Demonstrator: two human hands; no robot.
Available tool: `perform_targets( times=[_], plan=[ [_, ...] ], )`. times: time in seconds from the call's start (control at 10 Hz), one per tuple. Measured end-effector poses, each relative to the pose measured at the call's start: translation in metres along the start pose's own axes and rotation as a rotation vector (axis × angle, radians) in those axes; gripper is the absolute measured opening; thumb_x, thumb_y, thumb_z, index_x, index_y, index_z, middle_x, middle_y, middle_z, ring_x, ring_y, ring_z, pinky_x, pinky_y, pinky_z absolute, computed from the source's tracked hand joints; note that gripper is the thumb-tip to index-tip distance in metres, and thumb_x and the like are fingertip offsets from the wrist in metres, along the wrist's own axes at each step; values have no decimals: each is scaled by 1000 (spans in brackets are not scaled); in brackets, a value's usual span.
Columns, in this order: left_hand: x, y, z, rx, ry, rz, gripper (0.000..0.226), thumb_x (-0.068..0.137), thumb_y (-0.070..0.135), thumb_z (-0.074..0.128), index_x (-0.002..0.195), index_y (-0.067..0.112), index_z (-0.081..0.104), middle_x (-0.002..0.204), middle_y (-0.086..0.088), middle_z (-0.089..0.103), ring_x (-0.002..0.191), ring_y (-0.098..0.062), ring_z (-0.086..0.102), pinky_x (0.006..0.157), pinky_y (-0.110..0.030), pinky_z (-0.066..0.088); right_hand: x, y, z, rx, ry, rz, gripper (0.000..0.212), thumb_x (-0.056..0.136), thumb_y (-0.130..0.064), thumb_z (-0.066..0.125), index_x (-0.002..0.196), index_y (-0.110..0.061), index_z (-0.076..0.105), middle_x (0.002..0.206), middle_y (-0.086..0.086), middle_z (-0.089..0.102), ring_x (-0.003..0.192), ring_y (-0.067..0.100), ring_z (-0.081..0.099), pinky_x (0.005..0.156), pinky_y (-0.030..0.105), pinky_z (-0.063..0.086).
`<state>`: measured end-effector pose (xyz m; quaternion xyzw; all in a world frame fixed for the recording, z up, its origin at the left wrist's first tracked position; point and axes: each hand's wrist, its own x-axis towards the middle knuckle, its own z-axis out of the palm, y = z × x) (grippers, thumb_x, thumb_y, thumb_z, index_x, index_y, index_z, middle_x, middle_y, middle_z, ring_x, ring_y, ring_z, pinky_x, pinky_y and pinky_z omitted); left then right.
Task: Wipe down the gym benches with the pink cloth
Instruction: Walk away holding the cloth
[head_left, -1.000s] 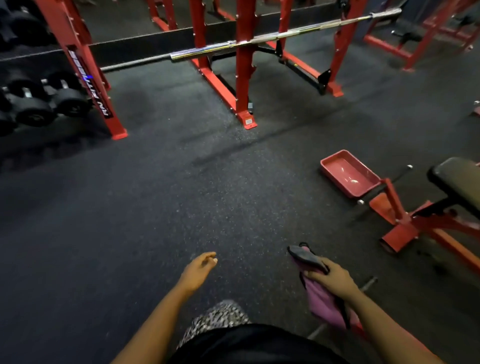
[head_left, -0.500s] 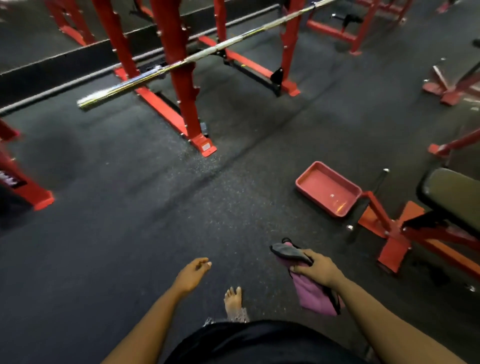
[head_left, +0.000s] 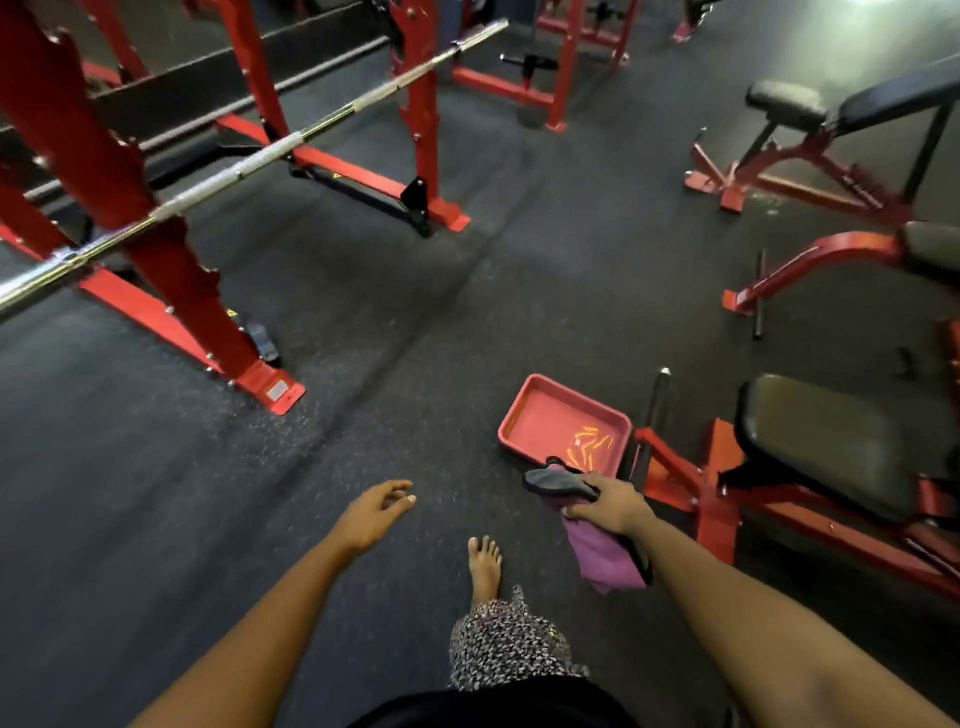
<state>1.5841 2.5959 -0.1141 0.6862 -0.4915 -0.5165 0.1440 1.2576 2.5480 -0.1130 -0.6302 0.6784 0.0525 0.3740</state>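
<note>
Our right hand (head_left: 610, 504) grips the pink cloth (head_left: 602, 558), which hangs near the tray (head_left: 563, 423); our left hand (head_left: 376, 512) is loosely open and empty. Stepping barefoot toward the near bench (head_left: 826, 447), we could stub toes on its red frame (head_left: 717, 514).

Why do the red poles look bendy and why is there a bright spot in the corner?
In the head view, the wide-angle lens bows straight things near the edges, so the red rack posts and the barbell lean outward. The glow at top right is glare on the floor. The rest is dim, and the right hand holding the pink cloth looks slightly soft.
</note>
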Motion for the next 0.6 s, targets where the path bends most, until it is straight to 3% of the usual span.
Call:
perform_targets(
  times=[0.2,0.3,0.4,0.5,0.6],
  plan=[
    [98,83,-5,22,-25,-1,37,96,28,47,132,17,48,131,-5,53,115,-16,51,92,-24,37,134,-3,-92,-128,-84,-69,57,77,-35,71,131,-25,54,130,1,59,116,23,55,98,26,40],
    [138,114,-9,-28,-24,-30,36,96,27,47,131,19,48,125,-1,52,109,-12,49,91,-23,36,197,-5,-123,-175,-51,-93,59,77,-44,65,131,-24,54,135,9,51,122,27,49,104,30,36],
    [153,127,-11,-60,-20,-48,35,96,28,47,131,21,48,121,2,51,112,-13,50,92,-23,37,221,-12,-131,-154,-31,-95,45,88,-36,59,130,-20,55,137,12,50,126,26,45,105,30,33],
    [167,132,-22,-73,-19,-77,34,96,28,47,130,21,49,118,4,51,113,-14,51,92,-24,38,242,-28,-124,-19,-115,-107,31,94,-22,52,124,-15,60,125,7,62,115,24,56,92,24,37],
    [177,134,-30,-104,20,-95,35,94,29,50,129,23,49,119,3,52,113,-14,51,93,-25,39,251,-43,-119,129,-151,-151,32,93,-20,54,124,-13,58,118,4,64,111,21,58,92,24,37]
  ],
)
